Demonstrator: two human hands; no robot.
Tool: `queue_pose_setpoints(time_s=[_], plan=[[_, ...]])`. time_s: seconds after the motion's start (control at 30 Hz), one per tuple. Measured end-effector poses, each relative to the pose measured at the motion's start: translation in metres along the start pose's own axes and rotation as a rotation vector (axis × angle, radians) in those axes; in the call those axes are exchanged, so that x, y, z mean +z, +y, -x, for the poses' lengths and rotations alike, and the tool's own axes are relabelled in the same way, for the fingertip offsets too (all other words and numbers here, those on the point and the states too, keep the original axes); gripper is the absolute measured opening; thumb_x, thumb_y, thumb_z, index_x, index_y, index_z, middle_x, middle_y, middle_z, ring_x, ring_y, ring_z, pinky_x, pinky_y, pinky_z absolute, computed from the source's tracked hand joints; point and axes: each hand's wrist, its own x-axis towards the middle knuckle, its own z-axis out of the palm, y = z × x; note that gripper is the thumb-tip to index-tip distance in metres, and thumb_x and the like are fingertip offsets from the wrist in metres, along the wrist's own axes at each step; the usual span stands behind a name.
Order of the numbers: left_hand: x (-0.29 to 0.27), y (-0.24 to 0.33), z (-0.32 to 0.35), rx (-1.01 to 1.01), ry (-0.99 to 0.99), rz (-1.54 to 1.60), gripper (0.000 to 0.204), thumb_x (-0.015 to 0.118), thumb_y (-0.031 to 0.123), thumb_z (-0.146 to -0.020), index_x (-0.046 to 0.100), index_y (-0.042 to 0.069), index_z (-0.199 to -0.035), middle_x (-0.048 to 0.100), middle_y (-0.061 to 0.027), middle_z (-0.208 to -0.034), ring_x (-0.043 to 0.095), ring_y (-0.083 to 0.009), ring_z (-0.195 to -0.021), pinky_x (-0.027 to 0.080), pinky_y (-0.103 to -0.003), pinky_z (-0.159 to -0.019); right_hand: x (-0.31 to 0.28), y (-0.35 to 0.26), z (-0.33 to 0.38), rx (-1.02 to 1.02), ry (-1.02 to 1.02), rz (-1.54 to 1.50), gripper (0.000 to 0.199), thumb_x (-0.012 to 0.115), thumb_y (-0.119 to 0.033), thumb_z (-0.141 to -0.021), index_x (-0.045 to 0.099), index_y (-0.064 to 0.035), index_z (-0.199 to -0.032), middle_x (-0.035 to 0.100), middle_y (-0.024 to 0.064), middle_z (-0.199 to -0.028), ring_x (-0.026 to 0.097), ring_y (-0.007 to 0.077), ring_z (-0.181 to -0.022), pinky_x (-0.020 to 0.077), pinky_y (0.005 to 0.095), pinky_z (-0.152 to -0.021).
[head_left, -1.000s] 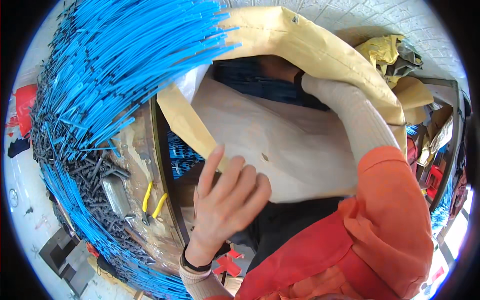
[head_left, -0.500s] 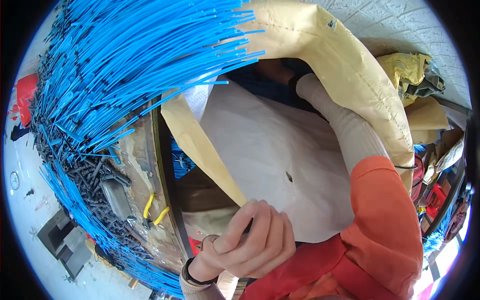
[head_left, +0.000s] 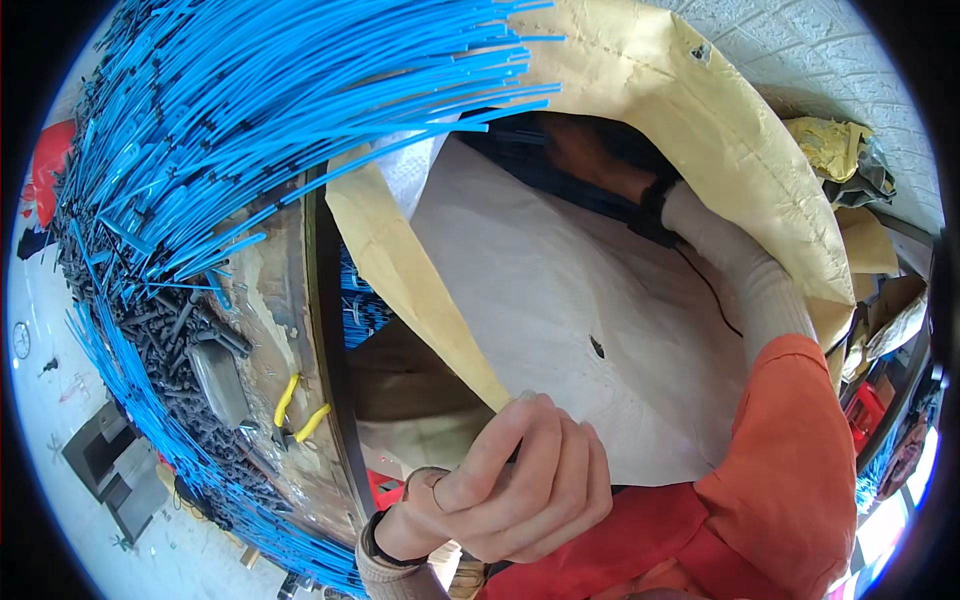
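Note:
A big tan paper sack with a whitish lining stands mouth-up in front of me. My left hand is closed on its near rim, fingers curled round the folded edge. My right arm reaches over the far right side into the opening. Deep inside, my right hand is in shadow and smeared by motion, so its fingers cannot be made out. Dark contents lie near that hand, too dim to name. A small dark hole marks the pale lining.
On the worn workbench at left lie a thick heap of blue plastic strips, many black plastic pieces and yellow-handled pliers. A crumpled yellow bag rests by the white wall. More blue strips show below the bench.
My right hand and wrist show more inside the sack, shifted to the right. The left hand keeps its grip on the rim. The whole view has shifted slightly.

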Motion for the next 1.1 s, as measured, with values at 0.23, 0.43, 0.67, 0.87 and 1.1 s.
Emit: queue_pose_setpoints(time_s=[0.23,0.43,0.67,0.87,1.1], plan=[[0.0,0.002,-0.006,-0.008,0.027,0.004,0.017,0.06,0.007,-0.078,0.064,0.019,-0.09,0.061,-0.0001,-0.088,0.063,-0.0161,-0.094,0.051,-0.04,-0.093,0.029,0.017,-0.05,-0.128,0.291,0.142,0.036,0.061,-0.006,-0.072,0.058,0.0,-0.107,0.061,0.0251,-0.104,0.06,0.0421,-0.096,0.0478,0.0527,-0.082],[0.007,0.002,0.002,0.012,0.04,0.026,0.016,0.058,0.007,-0.078,0.064,0.018,-0.088,0.061,0.0,-0.087,0.063,-0.0157,-0.092,0.052,-0.039,-0.09,-0.016,-0.024,-0.014,-0.114,0.016,0.265,0.033,0.061,-0.016,-0.083,0.055,-0.0002,-0.112,0.06,0.0237,-0.106,0.058,0.043,-0.097,0.0483,0.0502,-0.082],[0.012,-0.003,-0.002,0.036,0.099,0.024,0.015,0.057,0.008,-0.078,0.063,0.018,-0.087,0.06,0.0001,-0.085,0.064,-0.0157,-0.09,0.053,-0.039,-0.088,0.0,-0.018,0.005,-0.153,-0.04,0.046,0.025,0.061,-0.016,-0.083,0.061,-0.0017,-0.104,0.062,0.0226,-0.104,0.06,0.0407,-0.094,0.0501,0.0504,-0.082],[0.015,-0.004,-0.002,0.068,0.105,0.038,0.014,0.058,0.009,-0.077,0.063,0.018,-0.086,0.06,-0.0001,-0.084,0.064,-0.0157,-0.087,0.054,-0.038,-0.087,0.033,0.039,-0.06,-0.085,0.21,0.278,0.021,0.058,-0.019,-0.088,0.063,-0.0035,-0.101,0.064,0.0226,-0.102,0.061,0.04,-0.093,0.0501,0.0495,-0.081],[0.02,-0.006,0.0,0.097,0.151,0.023,0.011,0.058,0.01,-0.076,0.062,0.017,-0.083,0.058,0.0002,-0.082,0.063,-0.0147,-0.085,0.054,-0.038,-0.086,0.019,0.029,-0.054,-0.128,0.209,0.17,0.023,0.053,-0.006,-0.084,0.058,0.0,-0.105,0.06,0.0256,-0.1,0.059,0.0415,-0.093,0.0467,0.052,-0.081]])
